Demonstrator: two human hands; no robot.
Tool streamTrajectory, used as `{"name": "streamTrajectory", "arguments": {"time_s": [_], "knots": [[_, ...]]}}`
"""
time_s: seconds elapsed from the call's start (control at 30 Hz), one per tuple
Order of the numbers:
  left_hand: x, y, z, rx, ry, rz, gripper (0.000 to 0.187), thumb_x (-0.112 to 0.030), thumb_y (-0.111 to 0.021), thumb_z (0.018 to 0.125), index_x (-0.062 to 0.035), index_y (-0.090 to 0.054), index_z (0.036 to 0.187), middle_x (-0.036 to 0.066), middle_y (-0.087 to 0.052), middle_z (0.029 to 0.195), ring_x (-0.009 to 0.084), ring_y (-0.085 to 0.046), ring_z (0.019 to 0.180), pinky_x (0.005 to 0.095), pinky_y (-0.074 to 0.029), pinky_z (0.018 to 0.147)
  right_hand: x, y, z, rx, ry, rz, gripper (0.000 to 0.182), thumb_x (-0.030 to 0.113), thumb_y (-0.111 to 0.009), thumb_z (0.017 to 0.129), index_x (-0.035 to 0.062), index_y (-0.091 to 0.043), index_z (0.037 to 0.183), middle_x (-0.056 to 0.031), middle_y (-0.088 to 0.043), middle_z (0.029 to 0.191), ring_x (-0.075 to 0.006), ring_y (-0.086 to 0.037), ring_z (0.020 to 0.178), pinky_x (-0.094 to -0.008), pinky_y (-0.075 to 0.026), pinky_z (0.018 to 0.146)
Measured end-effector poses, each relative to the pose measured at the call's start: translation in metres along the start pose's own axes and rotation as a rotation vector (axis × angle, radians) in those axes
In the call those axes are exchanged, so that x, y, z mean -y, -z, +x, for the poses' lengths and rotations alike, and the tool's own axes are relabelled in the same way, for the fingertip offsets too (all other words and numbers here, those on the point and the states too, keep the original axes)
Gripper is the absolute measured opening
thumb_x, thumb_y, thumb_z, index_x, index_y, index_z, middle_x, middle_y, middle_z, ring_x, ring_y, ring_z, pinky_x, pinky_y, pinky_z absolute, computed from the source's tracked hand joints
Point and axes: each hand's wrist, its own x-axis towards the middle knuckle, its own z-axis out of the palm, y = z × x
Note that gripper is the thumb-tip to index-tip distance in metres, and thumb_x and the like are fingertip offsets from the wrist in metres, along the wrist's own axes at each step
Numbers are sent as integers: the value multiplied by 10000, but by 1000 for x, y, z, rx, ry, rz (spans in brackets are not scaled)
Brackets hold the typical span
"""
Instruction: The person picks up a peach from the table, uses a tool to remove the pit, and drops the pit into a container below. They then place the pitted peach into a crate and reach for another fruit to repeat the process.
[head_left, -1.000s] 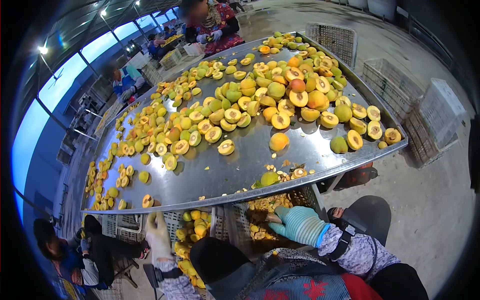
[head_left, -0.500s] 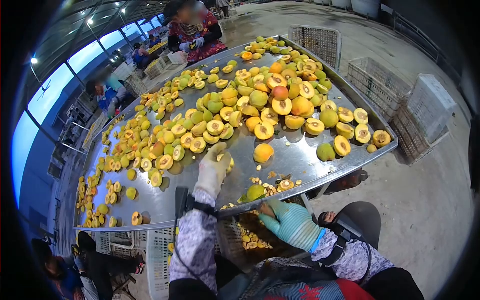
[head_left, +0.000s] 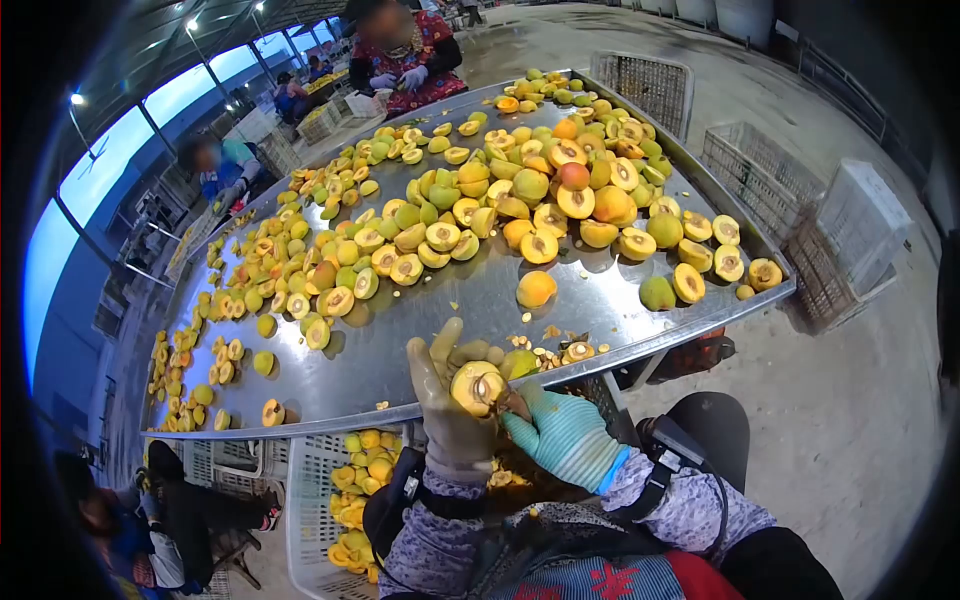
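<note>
A halved yellow fruit (head_left: 478, 388) rests in my left hand (head_left: 455, 410), which wears a pale, stained glove, its cut face and pit turned up. My right hand (head_left: 565, 430), in a striped teal glove, is closed at the fruit's right side; a small brown item shows at its fingertips, too hidden to name. Both hands are together at the near edge of the metal table (head_left: 400, 345). Just beyond them, a green-yellow fruit (head_left: 519, 364) lies beside pits and scraps (head_left: 549, 357).
Many halved fruits (head_left: 440, 235) are heaped across the table. Below its near edge stands a white crate (head_left: 305, 520) holding yellow pieces. More crates (head_left: 755, 160) are at the right. Co-workers are at the far side (head_left: 410, 55), the left (head_left: 225, 175) and lower left (head_left: 130, 520).
My left hand has drawn back from the heap toward my right hand, bringing a fruit half. My right hand has moved slightly up and left, meeting the fruit.
</note>
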Motion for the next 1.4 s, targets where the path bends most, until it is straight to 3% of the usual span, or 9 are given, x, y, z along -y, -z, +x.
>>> {"name": "streamTrajectory", "arguments": {"time_s": [0.33,0.7,0.77,0.87,0.97,1.03,1.17,1.3,1.4], "knots": [[-5,8,-10,4,-25,49,730,-658,-403,962,21,-547,1188,87,-610,796,232,-634,765,397,-575,754,-2,-22,3,92,-48,-1,365,433,-527,972,71,-573,952,-189,-627,693,-394,-647,675,-502,-513,597],[-13,13,-6,115,50,425,782,-608,-327,1013,136,-544,1122,154,-634,708,198,-593,619,284,-494,589,-4,-32,-12,196,-73,235,247,236,-612,923,-7,-629,967,-268,-640,801,-480,-618,789,-492,-512,664],[-9,7,-12,1,31,363,755,-581,-340,1019,132,-557,1138,157,-642,750,216,-637,667,303,-558,665,-7,-35,-11,283,-156,453,320,308,-555,960,2,-610,1037,-275,-650,784,-447,-645,678,-511,-508,614],[-9,10,-11,6,38,315,688,-542,-378,1030,102,-590,1144,121,-651,793,191,-655,707,288,-572,703,7,-17,-4,585,-517,692,353,334,-503,1009,-2,-608,1032,-101,-599,651,-211,-584,523,-355,-473,494],[-8,11,-7,81,55,353,684,-537,-372,1030,108,-550,1170,151,-638,777,218,-646,699,314,-570,680,13,-12,-6,489,-450,692,369,357,-484,1019,5,-592,1030,-48,-556,622,-162,-539,461,-301,-443,433],[5,10,-10,115,-332,278,563,-459,-434,1036,73,-563,1165,141,-646,786,219,-653,704,324,-569,684,16,-8,-4,502,-497,774,368,358,-480,1019,5,-584,1027,-51,-557,621,-161,-529,442,-300,-440,415],[11,9,-19,26,-317,187,456,-386,-477,1035,51,-596,1093,133,-656,799,217,-649,682,338,-567,697,6,-14,-7,578,-488,833,366,370,-460,1024,24,-568,978,-50,-550,614,-152,-514,416,-291,-441,389],[-15,9,-20,119,-60,365,522,-410,-447,1039,44,-643,870,128,-647,735,215,-641,653,320,-540,636,6,-6,-5,527,-112,470,410,430,-412,1033,66,-561,917,-45,-538,600,-150,-534,447,-298,-445,400],[-22,13,-21,221,187,311,544,-415,-446,1034,42,-646,817,125,-635,721,188,-603,641,315,-497,617,7,-2,-8,790,-424,774,443,459,-401,1036,76,-573,893,-36,-533,599,-144,-520,449,-287,-428,404]]}}
